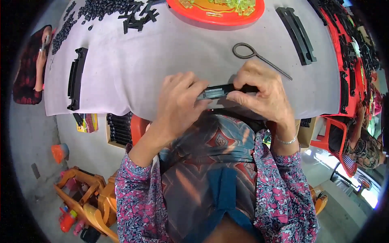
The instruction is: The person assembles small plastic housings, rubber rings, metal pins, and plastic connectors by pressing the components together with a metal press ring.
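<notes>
The part is black with a pale grey strip; the bars, beads and strips are black too. Pale lilac-grey covers the worktop. The tray is bright orange-red, its tubes translucent yellow-green. Dark grey-brown colours the ring tool. Pink, white and black print patterns the sleeves; the top is grey with blue and rust-red motifs.
</notes>
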{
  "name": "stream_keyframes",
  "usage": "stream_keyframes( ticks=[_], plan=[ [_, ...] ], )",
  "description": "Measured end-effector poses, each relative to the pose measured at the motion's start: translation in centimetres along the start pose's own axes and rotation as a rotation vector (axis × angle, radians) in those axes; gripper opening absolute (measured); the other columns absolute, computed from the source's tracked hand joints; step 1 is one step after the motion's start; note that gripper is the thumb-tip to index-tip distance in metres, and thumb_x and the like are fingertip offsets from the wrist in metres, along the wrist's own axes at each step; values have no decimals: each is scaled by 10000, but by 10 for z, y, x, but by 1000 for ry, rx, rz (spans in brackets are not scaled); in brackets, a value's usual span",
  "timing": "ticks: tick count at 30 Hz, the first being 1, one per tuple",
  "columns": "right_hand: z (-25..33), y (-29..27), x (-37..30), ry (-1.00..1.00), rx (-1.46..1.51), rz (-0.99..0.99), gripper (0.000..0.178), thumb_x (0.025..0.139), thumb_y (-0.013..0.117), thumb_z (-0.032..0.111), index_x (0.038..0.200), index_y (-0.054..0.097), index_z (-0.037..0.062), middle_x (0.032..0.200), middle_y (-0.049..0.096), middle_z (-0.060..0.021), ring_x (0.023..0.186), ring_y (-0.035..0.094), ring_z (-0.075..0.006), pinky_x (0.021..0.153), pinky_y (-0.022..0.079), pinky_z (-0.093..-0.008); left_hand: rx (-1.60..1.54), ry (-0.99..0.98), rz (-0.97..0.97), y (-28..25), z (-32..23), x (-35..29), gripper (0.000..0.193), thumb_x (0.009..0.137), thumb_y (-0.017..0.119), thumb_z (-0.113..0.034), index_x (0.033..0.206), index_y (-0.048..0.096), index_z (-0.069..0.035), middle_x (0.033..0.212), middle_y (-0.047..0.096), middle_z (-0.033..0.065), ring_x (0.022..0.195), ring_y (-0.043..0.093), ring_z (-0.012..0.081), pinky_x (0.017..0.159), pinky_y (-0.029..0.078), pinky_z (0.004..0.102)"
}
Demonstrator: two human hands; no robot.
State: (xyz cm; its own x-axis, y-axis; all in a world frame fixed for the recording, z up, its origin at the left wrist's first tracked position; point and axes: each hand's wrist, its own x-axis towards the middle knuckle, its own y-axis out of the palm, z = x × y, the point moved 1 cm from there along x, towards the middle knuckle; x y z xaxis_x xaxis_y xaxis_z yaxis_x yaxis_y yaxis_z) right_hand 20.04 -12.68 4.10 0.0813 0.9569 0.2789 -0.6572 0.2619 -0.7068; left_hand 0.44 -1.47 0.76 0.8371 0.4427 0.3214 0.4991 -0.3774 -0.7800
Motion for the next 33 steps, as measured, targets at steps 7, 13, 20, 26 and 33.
stream_keyframes(
  ticks=[7, 13, 20, 26, 33],
  plan=[
    [31, 9, -15, 483, -6, 152, 342, 769, 806, 148, 1016, 650, -29, 585, 533, -129, 475, 532, -200, 504, 425, -338, 14, -22, 2, 1, 0, -3, 315, 676, 797, -118, 961, 664, -95, 896, 556, 59, 891, 570, 269, 792, 397, 399],
    [37, 21, -16, 643, 199, 263, 398, 780, 782, 90, 1115, 623, -55, 587, 555, -62, 511, 560, -102, 412, 419, -291, 20, -24, -7, 3, -2, -3, 327, 683, 793, -122, 981, 662, -93, 897, 552, 64, 894, 565, 272, 788, 395, 405],
    [25, 28, -24, 874, 718, 101, 396, 834, 756, 90, 1153, 607, -92, 606, 566, -10, 489, 535, -61, 363, 434, -247, 12, -45, 12, 4, 0, -4, 306, 691, 784, -119, 969, 663, -84, 903, 540, 72, 888, 559, 274, 783, 391, 408],
    [26, 24, -23, 817, 540, 89, 374, 829, 751, 72, 1165, 628, -38, 598, 561, 5, 535, 541, -53, 466, 411, -222, -15, -32, 14, 1, 2, 0, 311, 691, 778, -114, 980, 667, -81, 894, 548, 76, 889, 566, 274, 775, 396, 407],
    [29, 30, 2, -23, -122, 231, 274, 762, 729, 128, 1023, 648, 104, 640, 608, -139, 575, 656, -295, 527, 495, -426, -34, 9, -14, -2, 3, -1, 394, 658, 750, -77, 1041, 659, -55, 919, 572, 99, 896, 575, 306, 765, 408, 420]
  ],
)
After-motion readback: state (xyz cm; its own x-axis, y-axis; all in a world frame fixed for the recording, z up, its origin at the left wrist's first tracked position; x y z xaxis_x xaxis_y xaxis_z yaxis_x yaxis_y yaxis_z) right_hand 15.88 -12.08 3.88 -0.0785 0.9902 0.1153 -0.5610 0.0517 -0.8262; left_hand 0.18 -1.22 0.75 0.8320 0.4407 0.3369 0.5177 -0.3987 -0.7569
